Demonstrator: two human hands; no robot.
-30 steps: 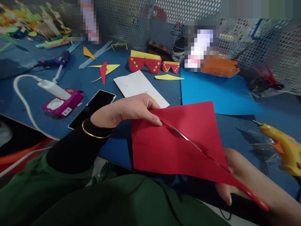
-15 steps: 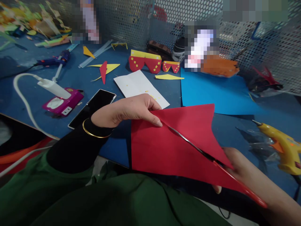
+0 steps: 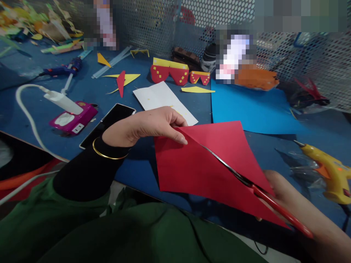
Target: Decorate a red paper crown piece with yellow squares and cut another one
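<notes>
A red sheet of paper is held over the table's front edge, slit diagonally from its lower right side toward the top left. My left hand pinches its upper left edge, thumb on top and fingers beneath. Red-handled scissors lie within the slit, their blades pointing up and left, a short way from my left thumb. My right hand grips the scissors' handles, mostly hidden behind the paper and the red handle. Under my left wrist lies a black-screened phone.
Behind the red paper are a white sheet and a blue sheet. A yellow glue gun lies at the right. A magenta socket block with a white plug stands left. Red-and-yellow paper cutouts stand by the mesh.
The scissors' blades have pulled back slightly and opened a little, with more red handle showing. The red paper has tilted, its lower left corner shifting right and up.
</notes>
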